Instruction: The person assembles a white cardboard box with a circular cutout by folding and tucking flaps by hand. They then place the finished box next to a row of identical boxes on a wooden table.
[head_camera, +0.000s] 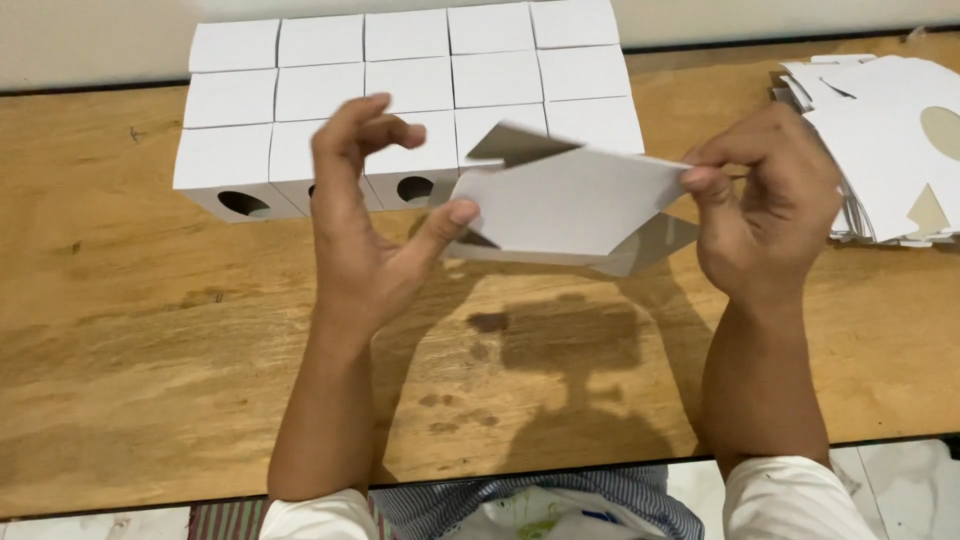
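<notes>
Folding stage, by the look of it: the flat white carton blank (570, 205) is held up between both hands above the wooden table (130, 340), partly opened into a sleeve. The right hand (765, 200) pinches the blank's right edge between thumb and fingertips. The left hand (365, 235) only has its thumb tip pressed on the left edge, the other fingers spread loose above it and off the card. I'd say the next move needs those loose fingers to close on the far side so the panels square up. Blank is plain white outside, grey inside, with pointed flaps at the bottom. Beyond the fingers sit finished white boxes (410, 100); past the right hand, a stack of flat blanks (885, 140).
</notes>
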